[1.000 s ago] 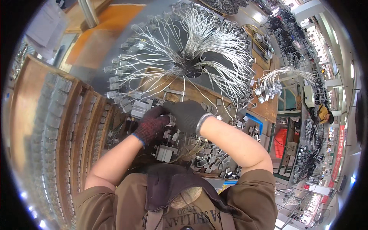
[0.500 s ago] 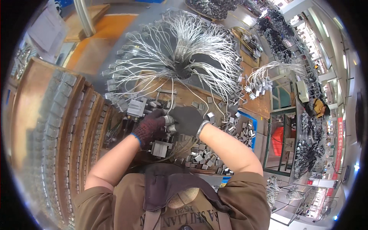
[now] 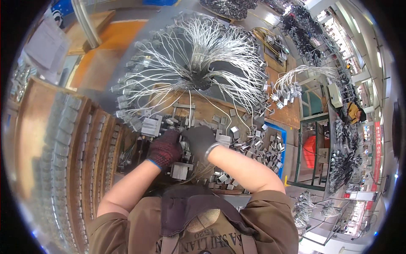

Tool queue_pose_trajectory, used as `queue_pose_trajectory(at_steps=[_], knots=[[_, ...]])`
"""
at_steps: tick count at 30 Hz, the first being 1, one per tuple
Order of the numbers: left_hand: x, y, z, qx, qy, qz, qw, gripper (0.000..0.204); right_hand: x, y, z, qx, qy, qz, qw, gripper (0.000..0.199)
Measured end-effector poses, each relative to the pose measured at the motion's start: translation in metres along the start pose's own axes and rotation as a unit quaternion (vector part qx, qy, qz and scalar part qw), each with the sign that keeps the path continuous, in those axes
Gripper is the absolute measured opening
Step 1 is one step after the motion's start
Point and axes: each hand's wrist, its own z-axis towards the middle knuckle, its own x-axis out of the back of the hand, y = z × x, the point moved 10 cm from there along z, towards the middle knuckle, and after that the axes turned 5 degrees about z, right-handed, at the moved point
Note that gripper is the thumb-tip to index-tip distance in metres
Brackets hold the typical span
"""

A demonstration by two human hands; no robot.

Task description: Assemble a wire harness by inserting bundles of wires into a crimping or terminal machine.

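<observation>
My left hand [image 3: 165, 148], in a dark red and black knitted glove, is closed with its fingertips at a metal fixture [image 3: 172, 122] on the bench. Right beside it, my right hand [image 3: 201, 139] in a dark grey glove bends its fingers down toward the same spot. A white cable [image 3: 190, 111] runs down from a large bundle of white cables [image 3: 224, 46] to between the hands. What the fingers pinch is hidden behind the gloves. Silvery metal blocks, one at the upper left [image 3: 150, 126] and one below [image 3: 179, 170], flank the hands.
Many loose small metal housings [image 3: 258, 146] lie to the right, by a blue tray edge [image 3: 282, 146]. At the left stand wooden racks [image 3: 78, 156] with rows of metal parts. A smaller cable bunch [image 3: 289, 91] rests on the wooden table to the right. A red object [image 3: 310, 146] sits beyond a green frame.
My right hand has shifted left and slightly down, uncovering a metal housing beside it. The silvery piece seen between the gloves is now hidden. My left hand has moved slightly right.
</observation>
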Motion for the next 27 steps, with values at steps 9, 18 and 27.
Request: queue_pose_trajectory(at_steps=[9,18,27], knots=[[-0.007,0.002,0.013,0.009,0.028,0.051,0.998,0.039,0.028,0.022,-0.021,-0.027,0.161,0.062,0.985,0.019],[0.022,-0.007,-0.013,-0.011,0.062,-0.322,0.945,0.039,0.051,0.148,-0.068,-0.165,0.387,0.311,0.852,0.029],[0.113,0.145,-0.063,-0.238,0.066,0.055,0.967,0.041,-0.045,0.244,-0.05,-0.291,0.188,0.232,0.909,0.035]])
